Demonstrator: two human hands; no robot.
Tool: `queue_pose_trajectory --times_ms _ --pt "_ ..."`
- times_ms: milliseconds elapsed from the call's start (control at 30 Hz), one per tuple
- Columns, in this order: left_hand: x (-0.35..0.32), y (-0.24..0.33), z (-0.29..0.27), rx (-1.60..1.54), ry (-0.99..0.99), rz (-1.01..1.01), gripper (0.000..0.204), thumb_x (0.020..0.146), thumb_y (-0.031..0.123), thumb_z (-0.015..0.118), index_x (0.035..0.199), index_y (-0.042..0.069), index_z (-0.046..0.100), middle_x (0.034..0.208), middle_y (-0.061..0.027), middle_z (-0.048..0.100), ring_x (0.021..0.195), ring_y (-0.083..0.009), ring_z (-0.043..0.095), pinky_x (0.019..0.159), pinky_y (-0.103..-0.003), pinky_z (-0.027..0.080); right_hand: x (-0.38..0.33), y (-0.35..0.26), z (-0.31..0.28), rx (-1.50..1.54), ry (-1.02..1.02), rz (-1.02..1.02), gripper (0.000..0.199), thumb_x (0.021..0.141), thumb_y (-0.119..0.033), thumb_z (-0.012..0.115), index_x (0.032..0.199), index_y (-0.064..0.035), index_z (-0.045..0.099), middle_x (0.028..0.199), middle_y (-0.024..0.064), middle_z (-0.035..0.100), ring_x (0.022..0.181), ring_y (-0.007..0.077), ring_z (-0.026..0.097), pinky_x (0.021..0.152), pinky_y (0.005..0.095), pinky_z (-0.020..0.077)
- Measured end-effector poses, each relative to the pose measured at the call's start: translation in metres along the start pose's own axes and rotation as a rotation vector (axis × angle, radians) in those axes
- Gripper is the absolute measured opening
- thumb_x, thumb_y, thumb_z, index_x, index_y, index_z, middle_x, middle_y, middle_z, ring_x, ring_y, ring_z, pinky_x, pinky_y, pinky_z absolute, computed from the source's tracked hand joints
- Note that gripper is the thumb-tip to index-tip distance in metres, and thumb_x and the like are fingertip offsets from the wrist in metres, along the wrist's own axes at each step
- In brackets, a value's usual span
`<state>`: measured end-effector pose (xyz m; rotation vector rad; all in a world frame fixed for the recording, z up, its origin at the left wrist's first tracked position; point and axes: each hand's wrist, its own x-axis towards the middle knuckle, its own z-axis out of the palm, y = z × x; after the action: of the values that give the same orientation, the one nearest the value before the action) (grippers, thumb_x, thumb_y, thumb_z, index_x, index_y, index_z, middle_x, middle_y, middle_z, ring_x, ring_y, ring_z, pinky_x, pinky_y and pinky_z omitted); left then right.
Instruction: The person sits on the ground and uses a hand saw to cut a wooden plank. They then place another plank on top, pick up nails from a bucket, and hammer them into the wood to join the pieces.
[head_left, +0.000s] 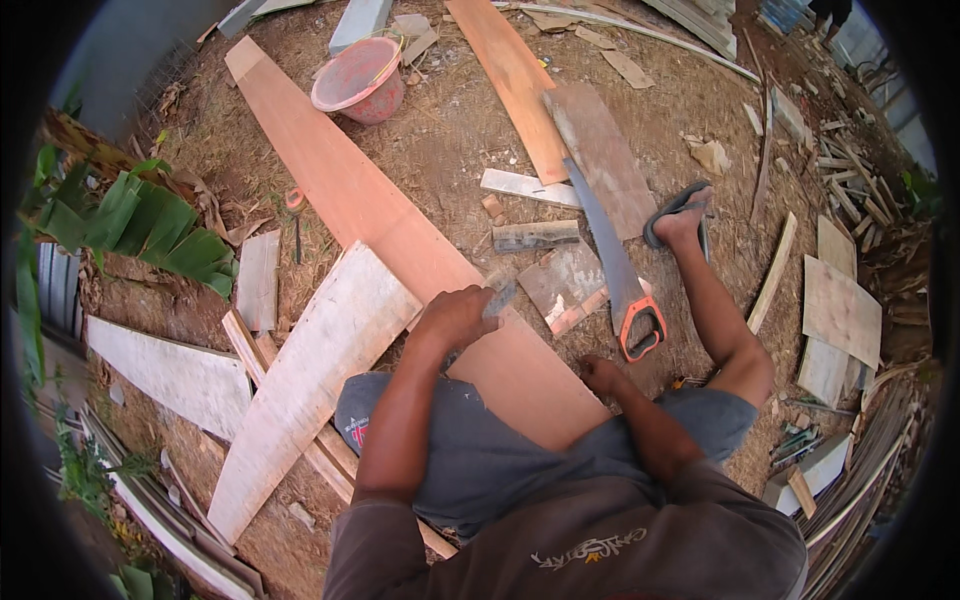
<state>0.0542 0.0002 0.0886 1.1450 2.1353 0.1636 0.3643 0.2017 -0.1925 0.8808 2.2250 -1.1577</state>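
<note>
A long reddish plywood board (pixel 330 175) runs from the far left to between my legs. Over it, my left hand (pixel 458 318) is closed around a grey, blurred thing (pixel 503 296) whose kind I cannot make out. My right hand (pixel 607 380) is low at the board's right edge, fingers curled; what they hold, if anything, is hidden. Just beyond that hand lies a handsaw (pixel 604 235) with an orange handle, its blade pointing away. A whitish, worn board (pixel 315 385) slants beside my left forearm, its upper end against the plywood.
A reddish bucket (pixel 362 85) stands beside the plywood's far part. Orange (pixel 505 85) and brown boards (pixel 603 155) lie ahead, with wood offcuts (pixel 536 235) nearer. A small orange-handled tool (pixel 295 205) lies left. My sandalled foot (pixel 680 215) is right of the saw.
</note>
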Motion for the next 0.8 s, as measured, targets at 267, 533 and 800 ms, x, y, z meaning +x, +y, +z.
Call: queue_pose_trajectory --times_ms 267,533,800 --pt "0.009 -0.001 0.006 0.012 0.013 0.019 0.058 0.093 0.042 0.066 0.139 0.009 0.056 0.136 -0.0178 0.061 0.121 -0.0379 0.061 0.104 -0.048 0.047 -0.001 -0.005 -0.008 -0.038 0.008 -0.074 0.055 0.083 -0.03 0.069 0.133 -0.0084 0.063 0.121 0.0226 0.069 0.112 0.0377 0.067 0.096 0.0441 0.0533" --pt "0.013 -0.004 0.01 0.032 0.013 0.028 0.059 0.093 0.043 0.064 0.14 0.009 0.055 0.136 -0.0184 0.06 0.121 -0.0377 0.061 0.104 -0.047 0.047 0.012 0.004 -0.002 0.095 -0.019 -0.013 0.038 0.084 -0.026 0.071 0.116 -0.0069 0.068 0.107 0.0201 0.072 0.097 0.0338 0.07 0.086 0.0424 0.0549" --pt "0.02 -0.001 0.009 0.048 -0.006 0.047 0.058 0.094 0.042 0.064 0.141 0.009 0.055 0.136 -0.0184 0.06 0.121 -0.038 0.061 0.104 -0.047 0.046 0.028 0.023 0.01 0.021 0.014 -0.051 0.023 0.086 -0.026 0.072 0.102 -0.0095 0.071 0.094 0.0121 0.074 0.088 0.0247 0.072 0.08 0.0386 0.0565"
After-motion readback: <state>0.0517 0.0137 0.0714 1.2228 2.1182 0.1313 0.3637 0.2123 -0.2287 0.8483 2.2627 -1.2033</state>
